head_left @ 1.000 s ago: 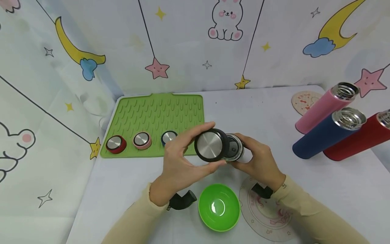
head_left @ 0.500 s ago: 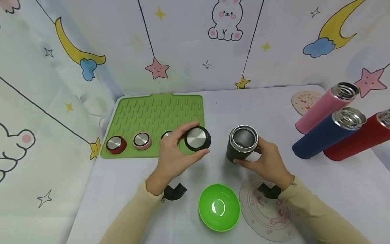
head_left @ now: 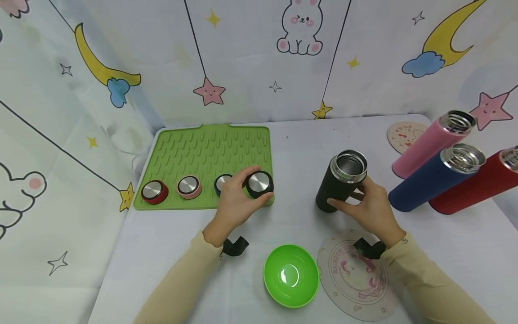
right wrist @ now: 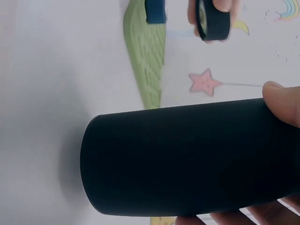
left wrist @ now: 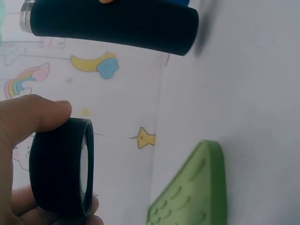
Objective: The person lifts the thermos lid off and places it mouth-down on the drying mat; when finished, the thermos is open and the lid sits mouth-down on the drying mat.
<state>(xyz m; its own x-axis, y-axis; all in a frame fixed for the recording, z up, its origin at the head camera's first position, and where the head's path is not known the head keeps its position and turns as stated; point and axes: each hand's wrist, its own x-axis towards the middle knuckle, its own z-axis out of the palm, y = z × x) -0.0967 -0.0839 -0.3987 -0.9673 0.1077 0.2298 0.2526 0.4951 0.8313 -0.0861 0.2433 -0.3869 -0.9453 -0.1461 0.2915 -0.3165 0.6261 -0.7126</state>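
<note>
My left hand [head_left: 236, 200] pinches a black lid [head_left: 259, 183] with a brushed metal top, between thumb and fingers. In the left wrist view the lid [left wrist: 61, 168] is side-on, held above the right end of the green mat [head_left: 210, 153]. My right hand [head_left: 370, 207] grips a black thermos bottle [head_left: 335, 191], its silver mouth uncovered. The bottle [right wrist: 187, 159] stands nearly upright, its base close to the white table; whether it touches, I cannot tell. On the mat's front edge sit a red lid [head_left: 154, 192], a pink lid [head_left: 189, 186] and a blue lid [head_left: 221, 182], partly hidden behind my left hand.
Lidless pink [head_left: 433, 146], blue [head_left: 433, 180] and red [head_left: 471, 186] thermos bottles stand at the right. A green bowl [head_left: 291, 276] is at the front, beside a round printed mat [head_left: 352, 288]. A round coaster [head_left: 404, 134] lies behind the pink bottle; a patterned cloth hangs behind.
The lid and the black bottle have come apart. My left hand has moved left and lower over the mat with the lid; my right hand has carried the bottle right and down.
</note>
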